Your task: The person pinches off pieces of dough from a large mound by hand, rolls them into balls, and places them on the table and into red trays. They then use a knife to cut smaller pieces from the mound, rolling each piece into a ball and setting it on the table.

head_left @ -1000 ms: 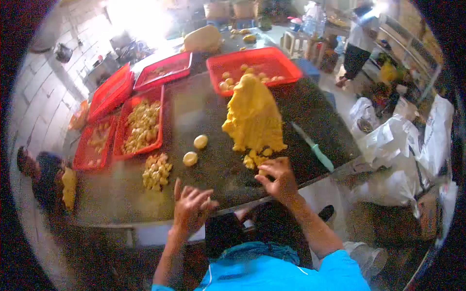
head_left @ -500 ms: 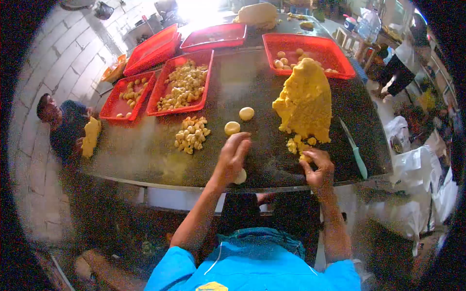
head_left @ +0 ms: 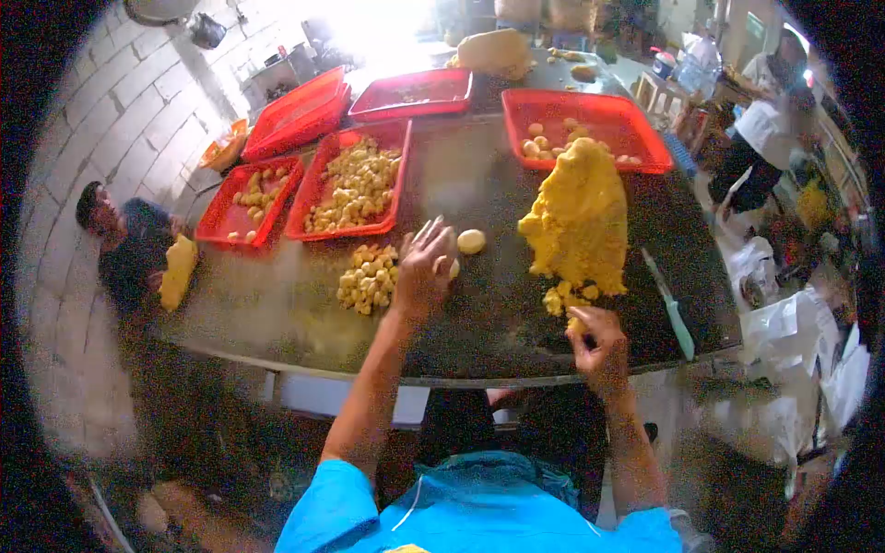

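Starting at the far left, we see a co-worker at the edge of the table holding a slab of dough, with red trays of pieces farther back. Just beside a loose heap of dough pieces, our left hand lies with its fingers spread apart over a dough ball. A second ball sits near it. Rightward rises the big dough mound. At its foot our right hand is pinched together on a small dough lump. A knife lies farther right.
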Action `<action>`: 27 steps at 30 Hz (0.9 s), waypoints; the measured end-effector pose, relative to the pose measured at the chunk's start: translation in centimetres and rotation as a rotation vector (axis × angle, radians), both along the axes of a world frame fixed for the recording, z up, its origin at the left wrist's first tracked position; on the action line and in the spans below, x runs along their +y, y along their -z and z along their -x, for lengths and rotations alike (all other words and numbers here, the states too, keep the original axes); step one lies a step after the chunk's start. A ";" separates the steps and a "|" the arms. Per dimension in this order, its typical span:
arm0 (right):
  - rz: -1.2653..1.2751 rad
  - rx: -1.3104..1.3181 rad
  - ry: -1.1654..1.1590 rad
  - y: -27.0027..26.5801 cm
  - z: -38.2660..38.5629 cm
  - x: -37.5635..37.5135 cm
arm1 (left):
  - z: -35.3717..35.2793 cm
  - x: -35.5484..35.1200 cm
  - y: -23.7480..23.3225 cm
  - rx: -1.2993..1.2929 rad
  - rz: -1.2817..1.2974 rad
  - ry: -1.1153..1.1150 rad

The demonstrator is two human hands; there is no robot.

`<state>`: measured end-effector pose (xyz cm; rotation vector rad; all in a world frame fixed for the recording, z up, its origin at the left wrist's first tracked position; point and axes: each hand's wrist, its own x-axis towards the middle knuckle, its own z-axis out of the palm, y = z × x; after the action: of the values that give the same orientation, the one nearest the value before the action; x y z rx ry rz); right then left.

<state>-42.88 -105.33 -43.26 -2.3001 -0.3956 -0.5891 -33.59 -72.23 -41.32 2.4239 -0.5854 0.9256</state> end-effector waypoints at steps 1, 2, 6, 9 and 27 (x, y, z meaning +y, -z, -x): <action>-0.051 -0.029 -0.023 -0.2 0.1 0.1 | -1.5 0.5 0.5 0.083 -0.205 -0.108; -0.097 -0.061 -0.033 -0.3 0.1 0.0 | -2.2 1.2 0.0 0.120 -0.163 -0.048; -0.027 -0.040 -0.009 -0.1 0.4 -0.6 | -1.8 7.2 1.1 -0.041 -0.125 -0.255; -0.030 0.008 0.047 0.2 0.5 0.0 | -1.3 12.9 3.6 0.263 -0.113 -0.494; 0.148 0.315 -0.260 -2.9 -2.6 -2.5 | 9.9 0.6 -0.2 0.423 -0.010 -0.084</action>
<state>-40.30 -107.82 -40.31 -2.3783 -0.5870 -0.0678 -43.51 -71.63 -41.08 2.5621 -0.3345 0.4159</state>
